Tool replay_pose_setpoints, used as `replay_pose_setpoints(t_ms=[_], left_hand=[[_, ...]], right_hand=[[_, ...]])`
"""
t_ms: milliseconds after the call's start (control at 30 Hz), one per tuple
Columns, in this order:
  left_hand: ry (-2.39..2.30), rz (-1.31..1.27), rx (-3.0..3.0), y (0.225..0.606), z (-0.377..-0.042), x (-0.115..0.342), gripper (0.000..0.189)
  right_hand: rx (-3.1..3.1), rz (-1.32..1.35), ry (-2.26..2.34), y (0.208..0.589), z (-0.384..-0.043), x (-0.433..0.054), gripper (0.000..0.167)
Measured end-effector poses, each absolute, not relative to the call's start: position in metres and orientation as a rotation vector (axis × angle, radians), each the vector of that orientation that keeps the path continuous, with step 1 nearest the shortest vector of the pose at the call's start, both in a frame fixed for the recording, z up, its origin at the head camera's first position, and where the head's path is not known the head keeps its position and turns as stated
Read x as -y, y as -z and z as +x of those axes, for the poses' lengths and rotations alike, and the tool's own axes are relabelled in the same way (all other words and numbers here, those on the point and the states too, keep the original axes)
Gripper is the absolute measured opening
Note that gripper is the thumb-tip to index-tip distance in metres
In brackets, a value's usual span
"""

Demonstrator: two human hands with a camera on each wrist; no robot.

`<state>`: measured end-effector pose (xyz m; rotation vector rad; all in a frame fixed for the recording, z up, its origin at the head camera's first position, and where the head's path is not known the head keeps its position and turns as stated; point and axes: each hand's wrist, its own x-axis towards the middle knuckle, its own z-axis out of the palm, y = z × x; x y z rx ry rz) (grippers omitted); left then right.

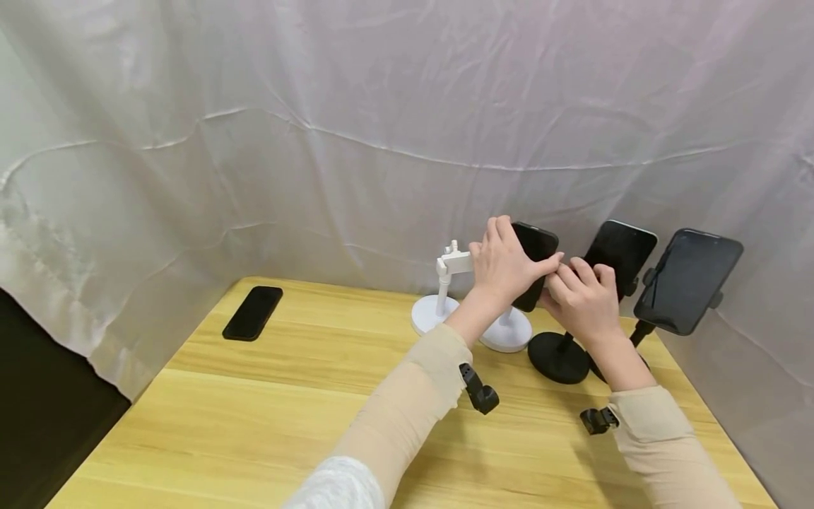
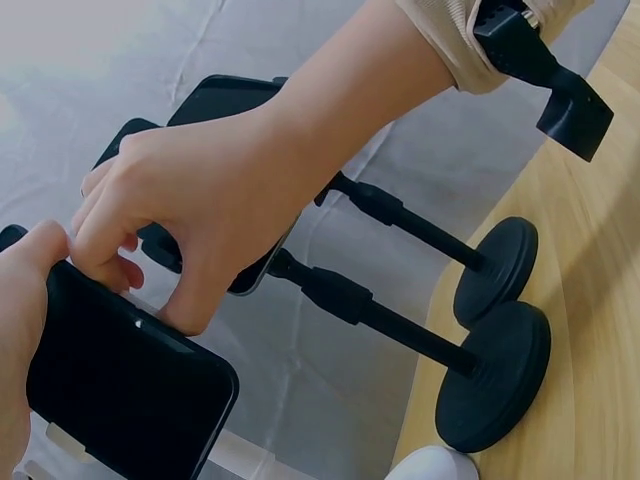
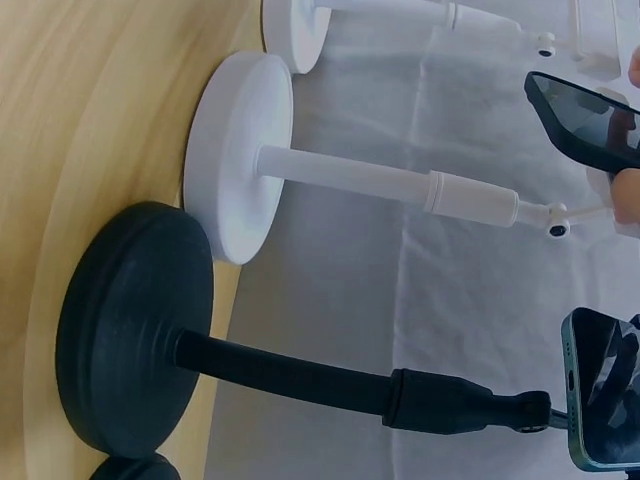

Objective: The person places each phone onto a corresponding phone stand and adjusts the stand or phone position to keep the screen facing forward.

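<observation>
A black smartphone (image 1: 537,244) sits tilted at a white phone stand (image 1: 506,331) with a round base. My left hand (image 1: 502,263) grips the phone from its left side, the thumb reaching across the screen to the right edge. At that right edge, my right hand (image 1: 584,300) curls its fingers; the left wrist view shows its thumb and fingers (image 2: 110,275) pinching a pale clamp piece by the phone's rim. Another pale clamp piece (image 2: 68,442) shows at the opposite rim. Beneath the phone (image 3: 590,125), the right wrist view shows the stand's white stem (image 3: 345,175).
Left of the hands stands another white stand (image 1: 439,311) without a phone. Two black stands on the right hold phones, one with a pale rim (image 1: 620,247) and one dark (image 1: 689,283). Another phone (image 1: 253,313) lies flat at the table's far left. A grey curtain (image 1: 356,141) hangs behind.
</observation>
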<state>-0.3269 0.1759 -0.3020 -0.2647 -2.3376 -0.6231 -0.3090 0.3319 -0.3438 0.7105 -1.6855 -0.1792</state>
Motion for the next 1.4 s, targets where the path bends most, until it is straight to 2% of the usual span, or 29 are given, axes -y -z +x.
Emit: replay_pose_setpoints(t_ms=[433,1400], left_hand=[[0.563,-0.249,2.301,0.303,-0.330,-0.181,0.087],[0.559,-0.235,2.380,0.295,-0.326,-0.191,0.087]], right_hand=[[1.648,0.757,0.190,0.341,-0.311,-0.336,0.020],[1.649,0.779,0.200,0.332,-0.303,-0.341,0.018]])
